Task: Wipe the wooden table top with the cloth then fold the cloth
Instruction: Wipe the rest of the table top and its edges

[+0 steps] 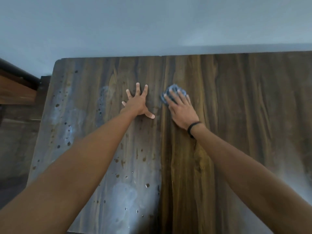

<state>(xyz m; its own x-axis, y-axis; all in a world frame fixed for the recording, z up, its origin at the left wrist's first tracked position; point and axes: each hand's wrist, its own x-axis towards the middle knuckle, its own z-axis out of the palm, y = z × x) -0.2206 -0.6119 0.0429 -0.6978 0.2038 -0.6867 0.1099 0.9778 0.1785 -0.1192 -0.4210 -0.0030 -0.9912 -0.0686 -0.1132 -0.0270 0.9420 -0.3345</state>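
Note:
A dark wooden table top (236, 115) fills most of the view, with a seam down its middle. The left half shows water droplets and pale smears. My left hand (137, 103) lies flat on the wood with fingers spread, just left of the seam. A small bunched blue-grey cloth (164, 97) sits just right of the seam, toward the far side of the table. My right hand (181, 109) presses down on the cloth with straight fingers and covers most of it. A black band circles my right wrist.
A pale blue-grey wall (152, 27) runs along the table's far edge. To the left stands brown wooden furniture (15, 92) with a dark rail, and a dim floor lies below it. The table's left edge (43, 119) slants toward me.

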